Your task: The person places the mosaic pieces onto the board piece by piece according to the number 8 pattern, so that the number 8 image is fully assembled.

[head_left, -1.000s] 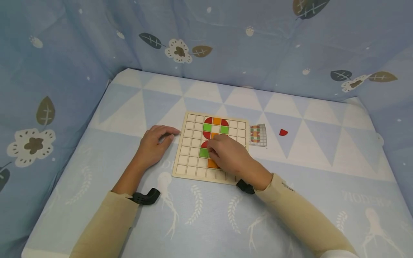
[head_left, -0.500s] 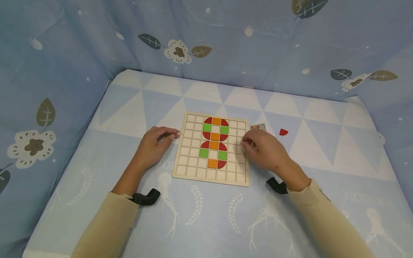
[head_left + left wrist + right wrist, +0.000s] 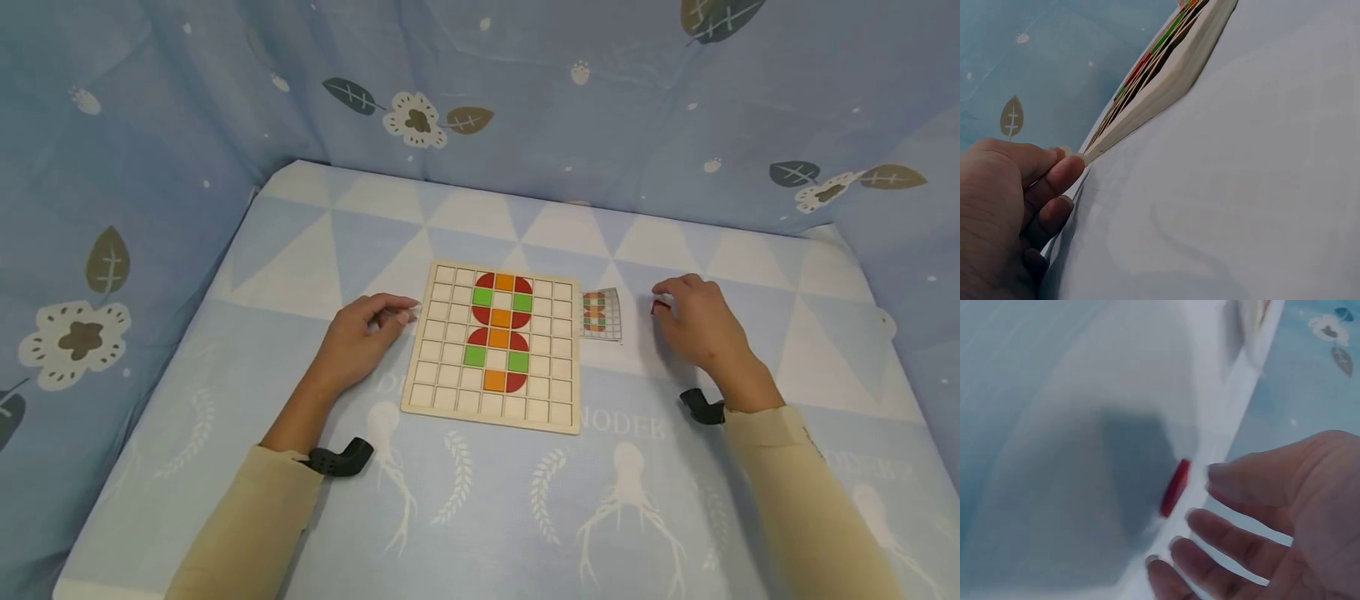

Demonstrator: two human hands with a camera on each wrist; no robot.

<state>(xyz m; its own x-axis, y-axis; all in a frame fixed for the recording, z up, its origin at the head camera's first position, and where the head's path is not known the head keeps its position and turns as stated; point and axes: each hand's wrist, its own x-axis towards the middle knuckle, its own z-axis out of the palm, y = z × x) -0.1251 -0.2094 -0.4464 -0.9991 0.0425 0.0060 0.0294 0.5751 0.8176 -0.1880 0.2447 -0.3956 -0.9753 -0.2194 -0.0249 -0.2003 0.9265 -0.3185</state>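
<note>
A wooden grid board lies on the table, with red quarter-circle, orange square and green square tiles set in its middle columns. My left hand rests beside the board's left edge with relaxed fingers, fingertips at the rim in the left wrist view. To the right of the board, my right hand is over a loose red quarter-circle tile, which it partly hides in the head view. Thumb and fingers are spread apart close to that tile in the right wrist view, and a gap shows between them and it.
A small pattern card printed with a coloured grid lies against the board's right side. The table has a pale blue and white cloth. Patterned blue curtains hang behind it and at both sides.
My right hand has moved right from over the board, past the card, to the loose red tile. A red tile shows at the pattern's lower right. My left hand has stayed put.
</note>
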